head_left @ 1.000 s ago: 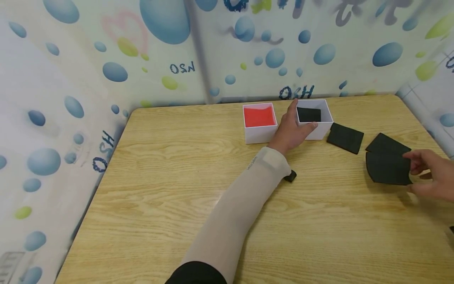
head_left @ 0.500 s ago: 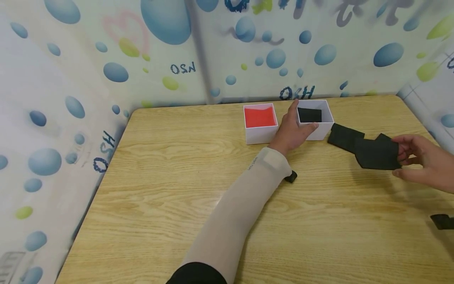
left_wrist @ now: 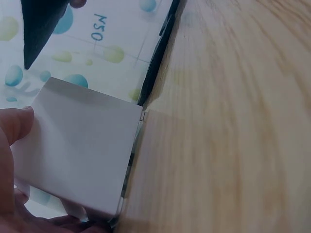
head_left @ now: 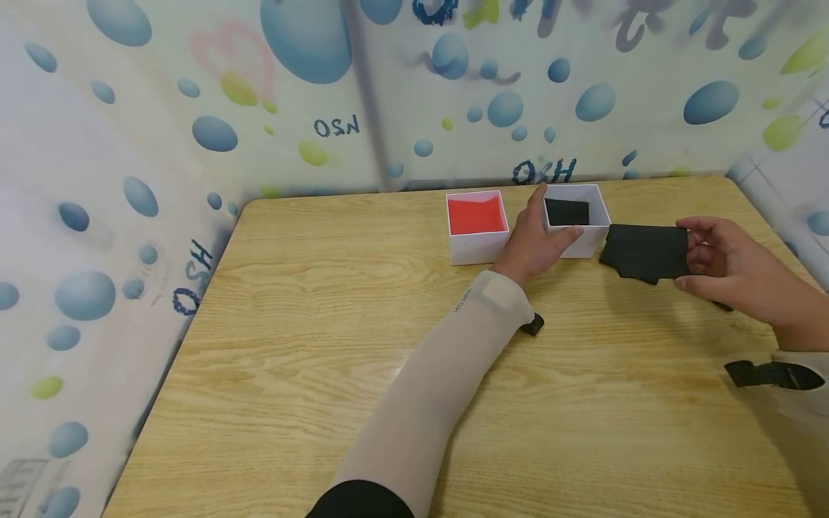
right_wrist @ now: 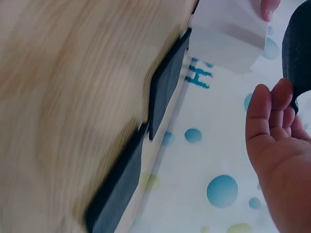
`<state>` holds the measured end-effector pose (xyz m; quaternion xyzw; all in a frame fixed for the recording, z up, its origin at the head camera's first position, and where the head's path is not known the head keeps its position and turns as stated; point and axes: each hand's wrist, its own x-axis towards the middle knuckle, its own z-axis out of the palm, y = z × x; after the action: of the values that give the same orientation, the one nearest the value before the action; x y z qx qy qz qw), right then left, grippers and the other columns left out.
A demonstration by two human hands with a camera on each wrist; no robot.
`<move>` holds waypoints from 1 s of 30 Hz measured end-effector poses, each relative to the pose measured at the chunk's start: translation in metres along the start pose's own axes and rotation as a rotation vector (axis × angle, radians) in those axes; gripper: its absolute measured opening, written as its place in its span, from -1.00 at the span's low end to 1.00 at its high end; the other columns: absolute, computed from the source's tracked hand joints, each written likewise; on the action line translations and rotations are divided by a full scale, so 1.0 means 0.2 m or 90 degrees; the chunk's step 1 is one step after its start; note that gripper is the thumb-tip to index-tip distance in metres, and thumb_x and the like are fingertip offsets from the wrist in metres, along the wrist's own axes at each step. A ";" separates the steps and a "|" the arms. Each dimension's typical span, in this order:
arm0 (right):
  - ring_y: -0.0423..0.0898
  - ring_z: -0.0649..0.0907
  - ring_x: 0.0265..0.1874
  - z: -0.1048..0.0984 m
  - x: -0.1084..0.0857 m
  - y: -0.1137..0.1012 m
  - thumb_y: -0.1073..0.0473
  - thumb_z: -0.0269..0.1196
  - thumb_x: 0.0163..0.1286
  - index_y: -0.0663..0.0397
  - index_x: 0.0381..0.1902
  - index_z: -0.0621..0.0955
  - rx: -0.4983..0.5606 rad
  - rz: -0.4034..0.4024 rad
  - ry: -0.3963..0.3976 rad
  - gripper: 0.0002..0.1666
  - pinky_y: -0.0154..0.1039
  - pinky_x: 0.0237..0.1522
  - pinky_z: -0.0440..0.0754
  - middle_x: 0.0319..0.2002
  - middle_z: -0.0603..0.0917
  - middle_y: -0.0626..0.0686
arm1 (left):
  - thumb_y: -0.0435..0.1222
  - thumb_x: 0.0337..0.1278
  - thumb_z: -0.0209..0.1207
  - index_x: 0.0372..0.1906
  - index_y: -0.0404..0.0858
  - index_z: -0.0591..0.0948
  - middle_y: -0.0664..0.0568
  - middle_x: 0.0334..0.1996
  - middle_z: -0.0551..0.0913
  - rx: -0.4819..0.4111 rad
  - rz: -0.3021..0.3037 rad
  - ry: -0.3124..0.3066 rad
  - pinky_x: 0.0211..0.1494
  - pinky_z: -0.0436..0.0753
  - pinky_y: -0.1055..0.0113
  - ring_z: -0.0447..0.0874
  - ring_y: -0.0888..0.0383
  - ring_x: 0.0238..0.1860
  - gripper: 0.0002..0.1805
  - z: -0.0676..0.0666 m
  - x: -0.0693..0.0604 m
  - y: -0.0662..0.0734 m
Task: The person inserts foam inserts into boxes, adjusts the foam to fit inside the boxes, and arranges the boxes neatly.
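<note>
My left hand (head_left: 534,241) grips the left side of a white open-topped box (head_left: 583,244), its thumb lying along the front. Inside that box stands a black piece (head_left: 567,213). To the right, my right hand (head_left: 732,270) pinches a thin black sheet (head_left: 650,248) by its right edge, above the table and close to the box. The right wrist view shows one flat black piece (right_wrist: 167,82) on the table near the box and another black piece (right_wrist: 119,184) farther from it. From the head view, the held sheet and right hand mostly cover both.
A second white box (head_left: 476,250) with red material (head_left: 476,216) inside stands left of my left hand. Behind runs a patterned wall (head_left: 414,93), close to the wooden table's (head_left: 311,324) back edge.
My right hand has carried the black sheet up and leftward, from the table's right side toward the box. The left hand stays on the box.
</note>
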<state>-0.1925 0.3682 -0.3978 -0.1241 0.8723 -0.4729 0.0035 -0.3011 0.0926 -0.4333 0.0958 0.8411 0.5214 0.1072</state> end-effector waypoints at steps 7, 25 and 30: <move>-0.21 0.33 -0.33 0.03 0.09 -0.02 0.76 0.11 0.27 -0.19 0.43 0.27 0.153 -0.034 -0.002 -0.03 -0.41 -0.38 0.41 -0.02 0.25 0.01 | 0.11 0.34 0.33 0.69 0.38 -0.11 0.24 0.61 0.22 -0.002 0.007 0.000 0.53 0.47 0.08 0.34 0.18 0.50 0.05 0.00 0.00 0.00; -0.22 0.51 -0.13 0.13 0.29 -0.10 0.66 0.15 0.38 0.06 0.53 0.28 0.326 -0.017 0.018 -0.14 -0.51 -0.17 0.65 0.10 0.41 0.02 | 0.11 0.34 0.33 0.71 0.30 -0.11 0.22 0.63 0.20 0.005 0.025 -0.005 0.56 0.43 0.09 0.25 0.19 0.58 0.06 -0.01 0.01 0.00; -0.21 0.66 -0.09 0.18 0.34 -0.10 0.68 0.14 0.37 0.17 0.55 0.27 0.394 -0.043 0.031 -0.15 -0.48 -0.12 0.70 0.10 0.54 0.03 | 0.07 0.34 0.34 0.72 0.24 -0.08 0.22 0.63 0.22 -0.005 0.037 0.002 0.56 0.41 0.11 0.25 0.22 0.58 0.06 -0.01 0.01 -0.01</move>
<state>-0.2506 0.3129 -0.3933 -0.1345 0.6821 -0.7187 0.0046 -0.3043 0.0914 -0.4341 0.1192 0.8359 0.5281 0.0911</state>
